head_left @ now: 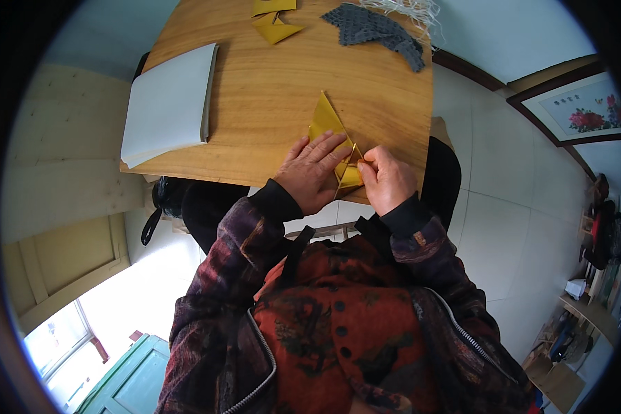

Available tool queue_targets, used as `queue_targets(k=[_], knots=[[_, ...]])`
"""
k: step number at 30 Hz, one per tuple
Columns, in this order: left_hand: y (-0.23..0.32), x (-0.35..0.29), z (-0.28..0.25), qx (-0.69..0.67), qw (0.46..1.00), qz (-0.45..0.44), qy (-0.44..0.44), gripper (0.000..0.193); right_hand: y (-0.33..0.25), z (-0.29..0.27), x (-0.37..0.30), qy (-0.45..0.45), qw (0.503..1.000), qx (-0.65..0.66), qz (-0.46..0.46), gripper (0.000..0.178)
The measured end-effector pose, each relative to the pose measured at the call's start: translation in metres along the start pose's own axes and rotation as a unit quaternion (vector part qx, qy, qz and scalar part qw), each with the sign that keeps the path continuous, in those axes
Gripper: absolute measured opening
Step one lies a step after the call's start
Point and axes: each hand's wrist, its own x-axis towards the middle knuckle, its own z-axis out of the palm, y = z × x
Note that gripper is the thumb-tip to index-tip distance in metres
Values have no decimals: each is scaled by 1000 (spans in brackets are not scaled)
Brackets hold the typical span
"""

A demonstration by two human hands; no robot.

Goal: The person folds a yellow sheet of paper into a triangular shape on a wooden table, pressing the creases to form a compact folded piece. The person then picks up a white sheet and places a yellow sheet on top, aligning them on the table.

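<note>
A sheet of shiny gold paper (327,116), partly folded, lies at the near edge of the wooden table (255,96). Its pointed corner aims away from me, and small folded flaps show between my hands. My left hand (309,172) rests flat on the paper with its fingers stretched out, covering part of it. On the right side, my right hand (390,181) pinches a folded edge of the same sheet between thumb and curled fingers. Its exact grip is partly hidden by the knuckles.
Folded gold paper pieces (276,29) lie at the table's far side. A stack of white sheets (169,100) sits at the left edge. Dark grey textured cloth (376,31) and white strings (410,10) occupy the far right. A framed flower picture (579,110) is at right.
</note>
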Motion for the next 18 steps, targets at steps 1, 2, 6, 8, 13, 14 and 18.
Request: queue_targets(k=[1, 2, 6, 8, 13, 14, 18], knots=[[0, 0, 0, -11, 1000, 1, 2, 70, -1, 0, 0, -5, 1000, -7, 14, 15], [-1, 0, -1, -13, 1000, -1, -4, 71, -2, -1, 0, -10, 1000, -13, 27, 16], [-3, 0, -2, 2, 1000, 4, -20, 70, -6, -2, 2, -19, 998, -29, 45, 18], [-3, 0, -2, 14, 1000, 10, -24, 68, -7, -3, 3, -11, 999, -43, 29, 16], [-3, -1, -2, 28, 999, 12, -32, 61, -10, -3, 6, -25, 996, -69, 41, 17], [-3, -1, -2, 27, 999, 10, -33, 61, -10, -3, 6, -28, 996, -72, 43, 17], [-2, -2, -3, 37, 999, 9, -37, 58, -10, -5, 7, -50, 996, -64, 44, 18]])
